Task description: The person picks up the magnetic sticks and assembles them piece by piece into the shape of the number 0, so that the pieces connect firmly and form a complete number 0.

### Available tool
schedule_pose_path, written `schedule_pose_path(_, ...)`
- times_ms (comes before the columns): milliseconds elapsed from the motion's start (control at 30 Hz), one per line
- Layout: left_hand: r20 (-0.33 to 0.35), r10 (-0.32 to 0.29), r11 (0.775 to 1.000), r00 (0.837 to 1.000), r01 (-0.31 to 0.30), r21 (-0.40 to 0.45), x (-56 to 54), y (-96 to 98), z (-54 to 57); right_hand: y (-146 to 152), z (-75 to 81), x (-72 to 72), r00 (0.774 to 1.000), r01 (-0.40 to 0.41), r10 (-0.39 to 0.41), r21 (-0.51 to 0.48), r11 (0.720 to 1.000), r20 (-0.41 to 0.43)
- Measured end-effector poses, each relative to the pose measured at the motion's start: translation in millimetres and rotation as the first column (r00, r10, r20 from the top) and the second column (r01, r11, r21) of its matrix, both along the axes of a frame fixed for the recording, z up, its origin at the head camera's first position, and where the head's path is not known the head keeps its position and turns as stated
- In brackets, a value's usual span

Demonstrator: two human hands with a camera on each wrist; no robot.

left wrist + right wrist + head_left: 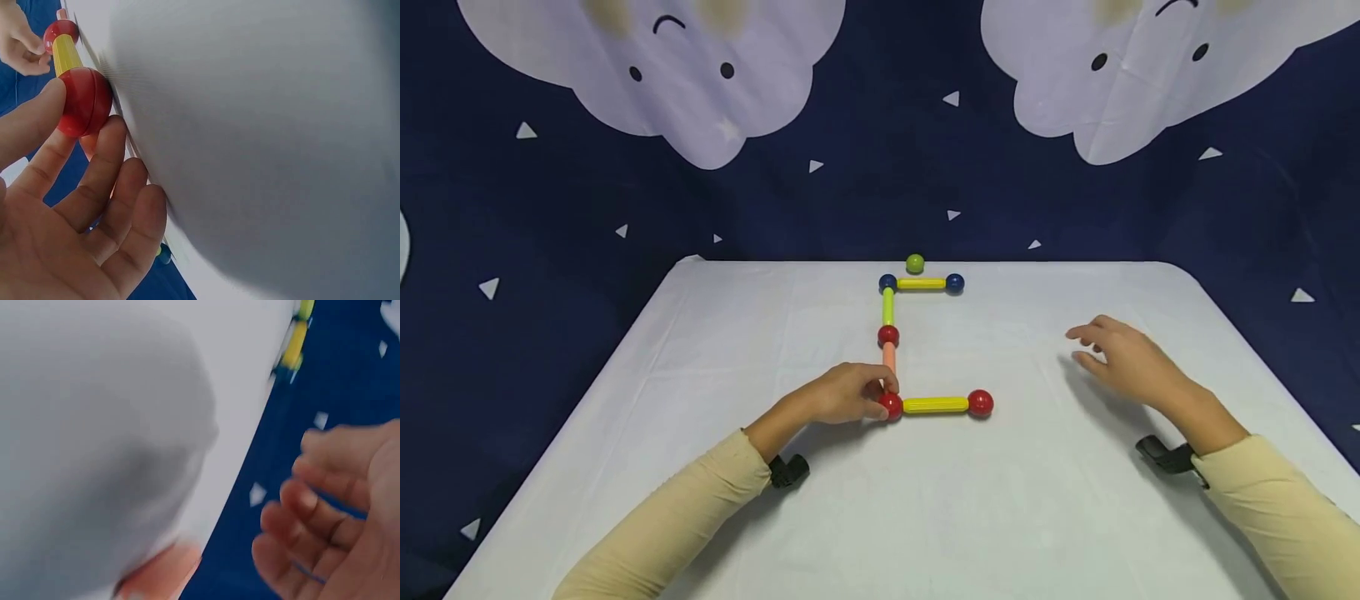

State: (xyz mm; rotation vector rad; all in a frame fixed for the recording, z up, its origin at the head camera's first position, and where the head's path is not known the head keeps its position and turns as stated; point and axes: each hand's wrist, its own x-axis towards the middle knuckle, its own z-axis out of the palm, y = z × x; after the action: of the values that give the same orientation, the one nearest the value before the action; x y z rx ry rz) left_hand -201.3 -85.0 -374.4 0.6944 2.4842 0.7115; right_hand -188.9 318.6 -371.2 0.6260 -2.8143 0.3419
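In the head view my left hand (848, 393) pinches the near-left red ball (891, 406) between thumb and fingers; the left wrist view shows the thumb pressed on this red ball (86, 103). From it a yellow stick (936, 405) runs right to another red ball (981, 403). A salmon-pink stick (889, 357) leads back to a third red ball (888, 336), then a lime stick (888, 307) and a blue ball (887, 284). Another yellow stick (921, 283) joins that to a second blue ball (955, 284). Apart from these, my right hand (1123, 357) holds nothing, fingers loosely bent.
A green ball (914, 264) sits at the far edge of the white table (1030, 517), just behind the far yellow stick. Dark blue cloth (880, 192) with clouds hangs beyond. A blurred pink-orange shape (161, 575) shows low in the right wrist view; its kind is unclear.
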Motion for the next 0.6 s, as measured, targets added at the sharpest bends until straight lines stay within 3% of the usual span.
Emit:
schedule_pose_path(100,0.0,0.0,1.0,1.0,0.0,0.004,0.9,-0.2,-0.4,24,-3.7,-1.6,0.991,0.134,-0.132,0.041,0.99,-0.032)
schedule_pose_path(267,0.004,0.004,1.0,1.0,-0.004,0.002,1.4,-0.1,0.8,46,-9.7,-3.2,0.954,0.261,-0.272,0.1,0.96,0.124)
schedule_pose_path(333,0.004,0.003,1.0,1.0,-0.004,0.005,1.2,-0.2,0.6,48,-11.1,-3.9,0.946,0.267,-0.282,0.112,0.957,0.159)
schedule_pose_path(600,-0.002,-0.003,1.0,1.0,0.003,0.011,0.3,-0.6,-0.9,46,-14.3,-8.7,0.966,0.218,-0.225,0.07,0.974,0.127)
